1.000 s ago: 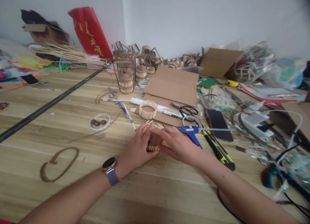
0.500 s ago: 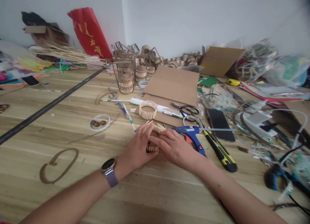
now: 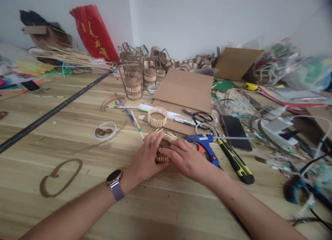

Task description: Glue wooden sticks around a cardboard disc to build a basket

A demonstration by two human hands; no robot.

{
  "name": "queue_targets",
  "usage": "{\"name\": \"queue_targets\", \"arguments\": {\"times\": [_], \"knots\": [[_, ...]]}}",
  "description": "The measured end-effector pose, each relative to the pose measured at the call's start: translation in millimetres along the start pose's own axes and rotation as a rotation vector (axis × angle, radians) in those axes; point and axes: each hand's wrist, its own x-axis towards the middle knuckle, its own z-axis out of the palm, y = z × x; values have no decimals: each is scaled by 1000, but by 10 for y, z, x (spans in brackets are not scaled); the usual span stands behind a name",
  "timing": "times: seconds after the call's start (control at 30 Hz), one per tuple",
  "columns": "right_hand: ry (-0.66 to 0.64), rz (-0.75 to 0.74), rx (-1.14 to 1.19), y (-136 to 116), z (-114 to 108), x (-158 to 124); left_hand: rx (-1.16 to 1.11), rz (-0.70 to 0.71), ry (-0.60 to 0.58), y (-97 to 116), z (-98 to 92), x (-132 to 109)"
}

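Observation:
Between my hands, on the wooden table, is a ring of short wooden sticks, brown on its inner side and partly hidden by my fingers. My left hand, with a watch at the wrist, grips the ring's left side. On the right side, my right hand is closed around the rim, with its index finger reaching inside. Just beyond them a second stick ring rests on the cardboard edge. A blue glue gun lies right of my right hand.
A yellow-black utility knife, scissors and a phone lie to the right. Brown strip and a white tape ring lie left. Behind stand small stick buckets and cardboard.
My right index finger has shifted slightly inside the ring. Both hands stay on it, and the whole view has moved a little.

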Motion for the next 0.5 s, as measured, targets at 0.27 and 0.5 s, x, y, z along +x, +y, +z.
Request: {"name": "queue_targets", "arguments": {"times": [0.27,0.5], "knots": [[-1,-3,-4,-9,-14,-9,-3,-8,7,17,-16,7],[21,-24,-13,-14,-15,-4,-6,7,1,0,-14,10]]}}
